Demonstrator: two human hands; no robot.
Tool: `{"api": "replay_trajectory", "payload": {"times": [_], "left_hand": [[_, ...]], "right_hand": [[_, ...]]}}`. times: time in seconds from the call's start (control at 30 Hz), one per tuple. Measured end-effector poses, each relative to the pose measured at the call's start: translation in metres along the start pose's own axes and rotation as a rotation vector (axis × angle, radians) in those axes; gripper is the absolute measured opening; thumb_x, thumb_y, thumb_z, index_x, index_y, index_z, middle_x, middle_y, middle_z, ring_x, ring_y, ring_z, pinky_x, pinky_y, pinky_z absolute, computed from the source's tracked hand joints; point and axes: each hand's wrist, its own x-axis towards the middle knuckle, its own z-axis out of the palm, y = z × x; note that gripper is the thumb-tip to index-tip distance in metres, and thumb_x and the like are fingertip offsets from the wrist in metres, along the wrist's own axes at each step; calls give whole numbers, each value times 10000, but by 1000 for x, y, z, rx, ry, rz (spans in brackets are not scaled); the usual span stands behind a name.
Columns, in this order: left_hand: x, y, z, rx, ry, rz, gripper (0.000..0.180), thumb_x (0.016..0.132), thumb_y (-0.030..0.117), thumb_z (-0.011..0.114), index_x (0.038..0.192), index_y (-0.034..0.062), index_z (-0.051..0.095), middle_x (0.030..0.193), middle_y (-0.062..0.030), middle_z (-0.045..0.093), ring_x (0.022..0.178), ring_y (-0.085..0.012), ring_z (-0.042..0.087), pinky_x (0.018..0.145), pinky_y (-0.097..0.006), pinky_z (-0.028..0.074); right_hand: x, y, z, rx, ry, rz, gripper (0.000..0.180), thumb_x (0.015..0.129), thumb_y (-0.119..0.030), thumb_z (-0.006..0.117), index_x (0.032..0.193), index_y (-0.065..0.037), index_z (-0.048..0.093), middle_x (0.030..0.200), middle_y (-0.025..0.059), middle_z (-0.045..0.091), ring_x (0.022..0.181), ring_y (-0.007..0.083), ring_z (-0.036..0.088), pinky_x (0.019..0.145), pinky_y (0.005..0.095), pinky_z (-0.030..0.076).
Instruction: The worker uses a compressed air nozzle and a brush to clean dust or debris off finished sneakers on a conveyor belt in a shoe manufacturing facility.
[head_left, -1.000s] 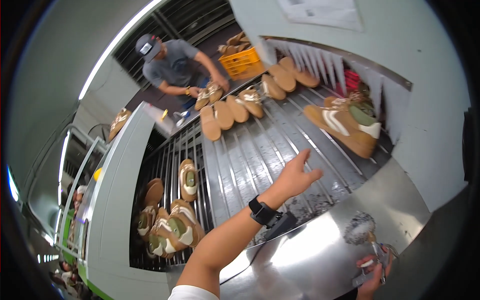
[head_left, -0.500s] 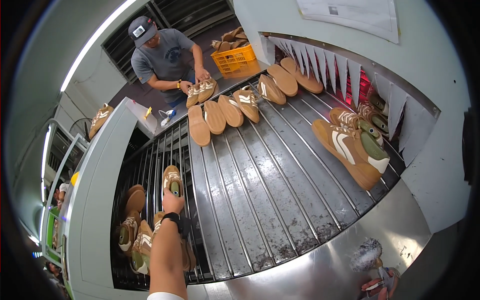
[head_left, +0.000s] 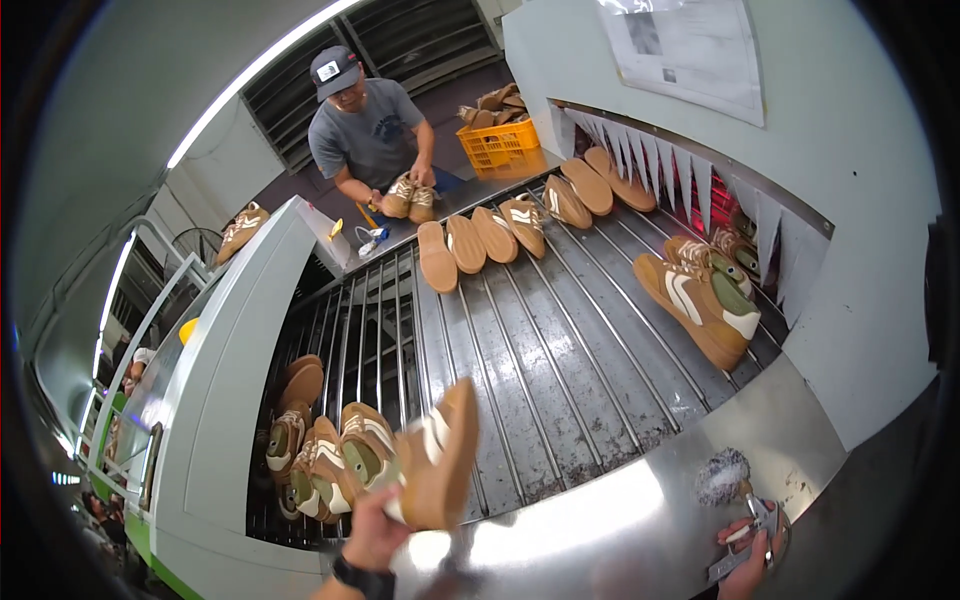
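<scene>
My left hand [head_left: 375, 528] grips a tan sneaker [head_left: 437, 458] and holds it sole-outward above the near edge of the metal roller conveyor [head_left: 540, 350]. A cluster of several tan-and-olive sneakers [head_left: 325, 455] lies just left of it on the rollers. My right hand [head_left: 748, 545] at the lower right holds a brush with a fuzzy grey head [head_left: 723, 477] over the steel ledge. Another pair of sneakers [head_left: 700, 295] lies at the conveyor's right side by the curtain.
A person in a cap and grey shirt [head_left: 365, 130] stands at the far end handling a pair of shoes [head_left: 410, 197]. A row of sneakers [head_left: 500, 232] lies sole-up near them. An orange crate [head_left: 500, 145] of shoes sits behind. A slitted curtain [head_left: 690, 180] covers the machine opening.
My left hand reached down to the sneaker cluster at the left, took hold of one shoe and lifted it toward me. The right hand with the brush stayed at the lower right.
</scene>
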Motion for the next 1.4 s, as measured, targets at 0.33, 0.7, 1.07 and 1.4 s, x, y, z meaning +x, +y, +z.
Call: {"api": "replay_trajectory", "payload": {"times": [0.33, 0.7, 1.07, 1.4], "left_hand": [[-101, -110, 35, 222, -365, -424, 807, 711, 77, 720, 1385, 30, 278, 1258, -78, 467, 1131, -194, 477, 960, -315, 392], [-83, -92, 72, 525, -480, -487, 496, 746, 129, 665, 1183, -26, 489, 1032, -40, 593, 894, -119, 550, 769, -252, 449], [-75, -88, 61, 606, -502, -524, 363, 754, 100, 653, 1085, -22, 567, 984, -38, 618, 837, -115, 557, 733, -240, 446], [-81, -96, 57, 551, -461, -529, 421, 750, 99, 672, 1129, -26, 539, 1020, -50, 617, 917, -133, 561, 816, -266, 445]], "right_hand": [[-2, -45, 19, -114, -127, 166, 456, 889, -174, 501, 1283, 17, 375, 806, 133, 601, 655, 208, 610, 625, 315, 503], [-39, -75, 74, -173, -757, 353, 440, 829, -177, 546, 1177, 77, 452, 800, 159, 647, 727, 222, 657, 700, 337, 526], [-45, -72, 83, -321, -842, 261, 405, 830, -175, 555, 1141, 73, 485, 772, 121, 674, 724, 182, 669, 709, 303, 523], [-46, -87, 101, -461, -865, 88, 380, 842, -157, 559, 1139, 73, 499, 783, 139, 647, 686, 205, 642, 641, 305, 507]]}}
